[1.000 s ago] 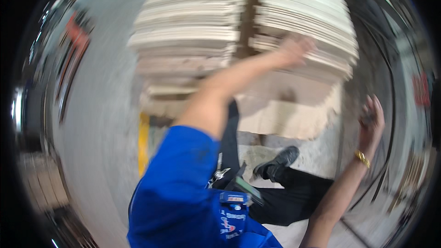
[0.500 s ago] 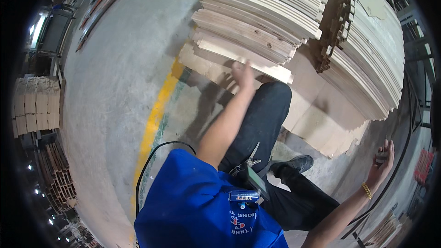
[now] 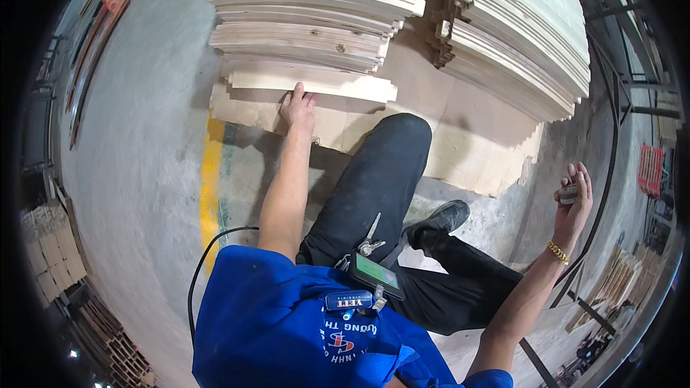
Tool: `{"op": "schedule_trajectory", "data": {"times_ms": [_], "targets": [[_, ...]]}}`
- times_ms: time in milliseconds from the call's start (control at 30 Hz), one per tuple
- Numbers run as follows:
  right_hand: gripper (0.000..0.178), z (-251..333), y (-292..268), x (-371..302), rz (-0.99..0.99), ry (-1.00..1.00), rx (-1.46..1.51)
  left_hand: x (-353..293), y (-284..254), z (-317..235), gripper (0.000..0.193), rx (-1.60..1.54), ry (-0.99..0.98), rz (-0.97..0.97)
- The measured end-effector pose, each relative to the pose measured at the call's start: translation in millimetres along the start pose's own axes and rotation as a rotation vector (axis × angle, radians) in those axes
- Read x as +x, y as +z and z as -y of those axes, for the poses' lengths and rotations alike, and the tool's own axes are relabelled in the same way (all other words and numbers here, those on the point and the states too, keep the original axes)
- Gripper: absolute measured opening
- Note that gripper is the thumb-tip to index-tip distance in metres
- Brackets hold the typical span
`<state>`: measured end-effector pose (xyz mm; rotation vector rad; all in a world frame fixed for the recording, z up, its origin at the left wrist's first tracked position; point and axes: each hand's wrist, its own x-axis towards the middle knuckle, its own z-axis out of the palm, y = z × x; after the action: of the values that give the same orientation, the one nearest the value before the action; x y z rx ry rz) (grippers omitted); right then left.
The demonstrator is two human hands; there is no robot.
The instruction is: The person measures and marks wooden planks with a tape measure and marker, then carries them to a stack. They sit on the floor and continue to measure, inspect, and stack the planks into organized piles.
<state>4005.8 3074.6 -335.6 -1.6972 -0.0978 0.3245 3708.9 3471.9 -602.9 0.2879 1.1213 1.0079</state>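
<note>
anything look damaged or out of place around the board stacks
Yes: the brown sheet under the right stack has a ragged, torn-looking edge at its near right corner rather than a clean line. The pale board touched by the left hand shows no obvious damage.

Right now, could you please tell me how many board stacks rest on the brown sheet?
2: the left stack, beyond the left hand, and the right stack, across a gap on the brown sheet. Others may hide beyond the upper edge.
</note>
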Motion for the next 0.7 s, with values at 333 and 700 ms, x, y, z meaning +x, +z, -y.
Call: {"op": "schedule_trajectory", "data": {"times_ms": [333,700], "targets": [[0.039,-3,2,4,0.031,0.013,-0.026,-17,-4,-15,0.038,-0.109,0.073,0.141],[0.038,-9,10,8,0.124,-0.026,-0.019,-42,16,-68,0.037,-0.398,0.151,0.339]]}}
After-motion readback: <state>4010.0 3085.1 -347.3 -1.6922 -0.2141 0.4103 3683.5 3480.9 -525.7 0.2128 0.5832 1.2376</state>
